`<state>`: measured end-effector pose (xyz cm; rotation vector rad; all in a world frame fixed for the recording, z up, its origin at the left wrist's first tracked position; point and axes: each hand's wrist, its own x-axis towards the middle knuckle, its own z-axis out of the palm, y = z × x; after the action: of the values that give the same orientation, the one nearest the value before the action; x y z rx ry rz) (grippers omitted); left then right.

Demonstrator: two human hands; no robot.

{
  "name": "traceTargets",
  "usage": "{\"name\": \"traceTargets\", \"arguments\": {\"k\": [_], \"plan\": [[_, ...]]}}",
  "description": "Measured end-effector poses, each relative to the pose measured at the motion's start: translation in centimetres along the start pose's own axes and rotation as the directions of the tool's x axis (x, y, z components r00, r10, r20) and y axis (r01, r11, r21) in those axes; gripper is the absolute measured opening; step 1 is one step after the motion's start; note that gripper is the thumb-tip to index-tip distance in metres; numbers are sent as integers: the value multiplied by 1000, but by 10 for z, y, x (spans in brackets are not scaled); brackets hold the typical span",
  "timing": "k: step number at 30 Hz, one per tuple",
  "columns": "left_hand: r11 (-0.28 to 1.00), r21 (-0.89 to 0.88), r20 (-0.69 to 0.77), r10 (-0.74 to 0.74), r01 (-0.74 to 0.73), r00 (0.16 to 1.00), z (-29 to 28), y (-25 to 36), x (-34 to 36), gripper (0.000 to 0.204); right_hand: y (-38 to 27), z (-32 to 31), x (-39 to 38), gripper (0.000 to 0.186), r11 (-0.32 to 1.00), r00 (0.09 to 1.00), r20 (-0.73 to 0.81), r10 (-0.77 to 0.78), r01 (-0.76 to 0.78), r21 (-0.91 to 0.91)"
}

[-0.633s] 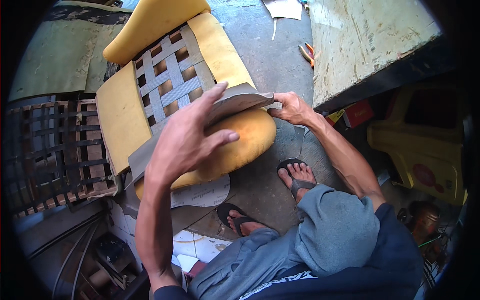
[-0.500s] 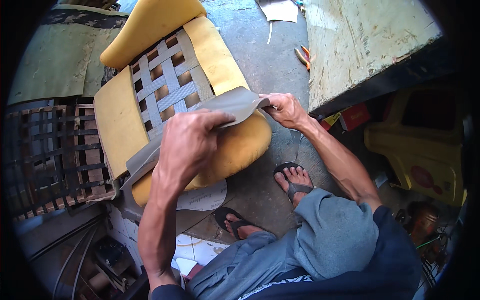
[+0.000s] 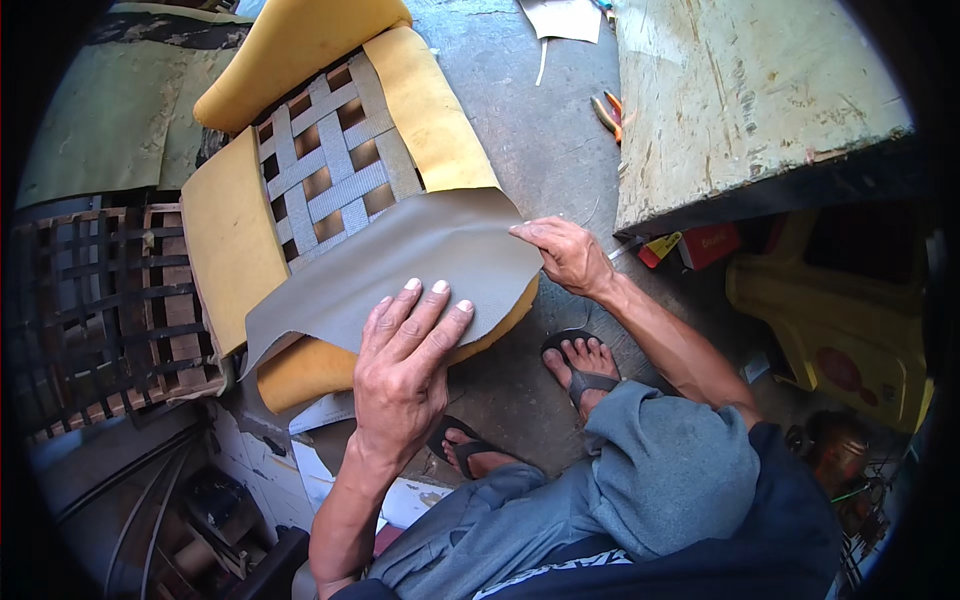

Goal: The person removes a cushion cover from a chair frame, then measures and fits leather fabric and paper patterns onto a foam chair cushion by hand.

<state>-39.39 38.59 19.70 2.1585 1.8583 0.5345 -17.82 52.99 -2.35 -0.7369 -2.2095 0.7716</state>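
Note:
A grey-brown piece of upholstery vinyl (image 3: 395,260) lies over the front of a chair frame padded with yellow foam (image 3: 310,372). My left hand (image 3: 405,365) rests on the vinyl near its front edge, fingers stretched out and slightly spread. At the sheet's right end, my right hand (image 3: 568,252) pinches the edge between thumb and fingers. Behind the vinyl, woven grey webbing (image 3: 345,165) spans the seat opening, with foam strips on both sides. The yellow foam backrest (image 3: 300,55) rises at the far end. The vinyl hides most of the front foam.
Pliers (image 3: 608,115) lie on the floor beside a worn pale tabletop (image 3: 740,100) at the right. A frame with black webbing (image 3: 110,310) stands at the left. A yellow plastic object (image 3: 840,310) and a red box (image 3: 710,243) are under the table side.
The vinyl, folded back before, now lies spread over the front foam. My left hand has gone from gripping it to lying flat, nearer me. My right hand has moved slightly down and right.

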Motion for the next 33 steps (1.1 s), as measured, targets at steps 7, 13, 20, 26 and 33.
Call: {"name": "traceTargets", "arguments": {"k": [7,13,20,26,33], "plan": [[1000,26,18,9,-10,1000,-7,6,7,35,2,-2,-8,43,987,986,69,150,-153,50],[938,82,586,-318,336,745,-58,23,97,34,24,-5,20,40,517,736,290,612,-650,557],[966,-83,622,-140,243,770,24,-30,120,60,21,24,103,57,570,508,365,780,-818,-79],[987,-58,703,-69,153,708,24,-22,102,81,32,8,86,42,539,551,132,824,-834,119],[995,-86,697,98,-54,710,14,-23,95,94,27,40,65,43,568,573,140,808,-820,72]]}}
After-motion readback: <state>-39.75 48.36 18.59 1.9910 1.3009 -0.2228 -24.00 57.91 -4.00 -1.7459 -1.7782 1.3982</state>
